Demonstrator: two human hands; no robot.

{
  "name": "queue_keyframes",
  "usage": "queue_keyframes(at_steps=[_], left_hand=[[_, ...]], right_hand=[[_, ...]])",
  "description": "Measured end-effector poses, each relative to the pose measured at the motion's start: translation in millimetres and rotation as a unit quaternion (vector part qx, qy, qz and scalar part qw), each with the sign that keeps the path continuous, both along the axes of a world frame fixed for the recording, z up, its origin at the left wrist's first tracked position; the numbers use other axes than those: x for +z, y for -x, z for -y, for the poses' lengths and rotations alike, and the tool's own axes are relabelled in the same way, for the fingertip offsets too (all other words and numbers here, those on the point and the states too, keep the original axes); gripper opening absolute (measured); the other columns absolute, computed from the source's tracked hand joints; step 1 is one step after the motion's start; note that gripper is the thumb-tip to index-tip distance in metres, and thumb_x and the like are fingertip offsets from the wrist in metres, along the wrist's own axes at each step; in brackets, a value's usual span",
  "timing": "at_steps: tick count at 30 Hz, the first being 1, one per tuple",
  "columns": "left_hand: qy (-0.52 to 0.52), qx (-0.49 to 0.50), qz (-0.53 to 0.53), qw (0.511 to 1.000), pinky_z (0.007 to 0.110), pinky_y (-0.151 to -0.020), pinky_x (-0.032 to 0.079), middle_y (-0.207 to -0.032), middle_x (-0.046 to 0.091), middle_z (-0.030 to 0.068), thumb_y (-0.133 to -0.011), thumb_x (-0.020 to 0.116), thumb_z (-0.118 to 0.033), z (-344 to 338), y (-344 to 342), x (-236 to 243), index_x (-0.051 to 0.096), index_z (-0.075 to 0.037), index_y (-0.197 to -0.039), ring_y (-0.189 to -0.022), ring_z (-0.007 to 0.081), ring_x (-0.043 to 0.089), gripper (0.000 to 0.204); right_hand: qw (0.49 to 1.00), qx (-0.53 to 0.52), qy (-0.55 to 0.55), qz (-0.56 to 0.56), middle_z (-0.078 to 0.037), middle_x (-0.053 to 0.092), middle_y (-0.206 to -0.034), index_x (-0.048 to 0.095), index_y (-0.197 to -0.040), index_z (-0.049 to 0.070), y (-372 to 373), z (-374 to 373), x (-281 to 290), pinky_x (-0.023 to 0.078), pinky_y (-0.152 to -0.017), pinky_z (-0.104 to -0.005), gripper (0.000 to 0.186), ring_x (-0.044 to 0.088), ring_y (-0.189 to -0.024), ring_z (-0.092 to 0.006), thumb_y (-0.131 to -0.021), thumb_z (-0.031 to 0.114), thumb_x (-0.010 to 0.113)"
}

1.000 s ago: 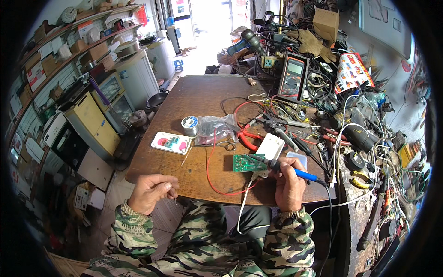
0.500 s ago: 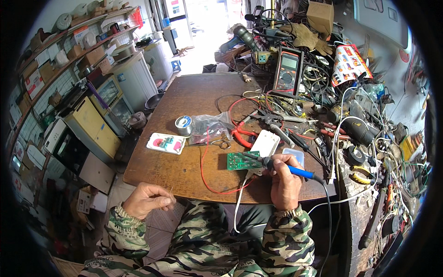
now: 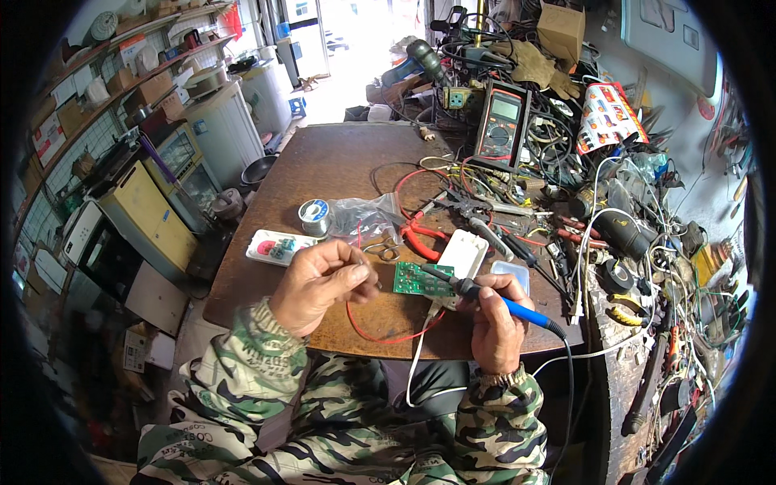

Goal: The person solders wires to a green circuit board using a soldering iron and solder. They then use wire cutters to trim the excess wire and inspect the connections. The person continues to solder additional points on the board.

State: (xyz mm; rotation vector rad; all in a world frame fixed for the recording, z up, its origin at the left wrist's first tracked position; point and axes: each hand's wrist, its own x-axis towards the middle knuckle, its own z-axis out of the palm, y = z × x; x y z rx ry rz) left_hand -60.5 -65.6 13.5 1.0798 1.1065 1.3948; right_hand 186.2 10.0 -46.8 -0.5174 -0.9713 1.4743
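My right hand [image 3: 497, 327] grips a soldering iron [image 3: 527, 313] with a blue handle; its tip points left over a green circuit board [image 3: 411, 279]. The board lies near the table's front edge, beside an open white plastic case [image 3: 464, 254]. My left hand [image 3: 323, 287] is raised left of the board, thumb and fingers pinched on a thin wire, which barely shows now. Behind that hand are a solder spool [image 3: 314, 217], a clear plastic bag [image 3: 360, 217], and a white tray [image 3: 283, 257] holding small parts. Scissors [image 3: 383, 249] lie between hand and board.
Red-handled pliers [image 3: 422, 238] and other hand tools lie behind the case. A multimeter [image 3: 501, 128] stands at the back right, amid tangled cables. A red wire [image 3: 373, 331] loops in front of the board. The iron's cord [image 3: 571, 388] hangs off the front edge.
My left hand has risen and moved right, from the table's front edge to near the board. My right hand keeps the soldering iron over the board, almost unmoved. The view has shifted slightly.
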Motion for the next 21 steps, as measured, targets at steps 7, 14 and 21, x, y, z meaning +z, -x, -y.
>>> queue_keyframes(at_steps=[7,14,21], left_hand=[[-0.001,0.083,0.061,0.995,0.03,-0.084,0.055,-0.105,0.069,0.0023,-0.099,0.067,-0.016,-27.2,-14.4,-36.9,0.065,-0.008,-0.106,-0.097,0.0125,0.065,0.011],[-0.011,0.06,-0.007,0.998,0.024,-0.078,0.05,-0.109,0.07,0.002,-0.099,0.068,-0.015,-32.4,-16.2,-46.5,0.068,-0.004,-0.109,-0.091,0.0067,0.062,0.015],[-0.047,0.088,-0.013,0.995,0.025,-0.083,0.051,-0.108,0.071,0.0053,-0.098,0.068,-0.01,-37.8,-20.4,-50.4,0.068,0.0,-0.106,-0.093,0.008,0.063,0.013]], right_hand=[[1.0,-0.012,-0.018,-0.003,-0.013,0.066,-0.086,0.059,-0.103,-0.006,1.2,-0.5,-5.2,0.057,-0.07,-0.0318,0.018,0.066,-0.073,-0.0192,-0.094,0.01,0.058],[1.0,-0.01,-0.003,-0.01,-0.015,0.066,-0.085,0.058,-0.101,-0.006,-1.8,-0.9,-5.4,0.056,-0.068,-0.0321,0.018,0.066,-0.069,-0.0213,-0.091,0.009,0.055],[0.999,-0.024,0.003,0.022,-0.013,0.062,-0.078,0.056,-0.096,-0.004,0.1,2.0,-1.4,0.055,-0.065,-0.0338,0.019,0.061,-0.066,-0.0209,-0.091,0.014,0.055]])
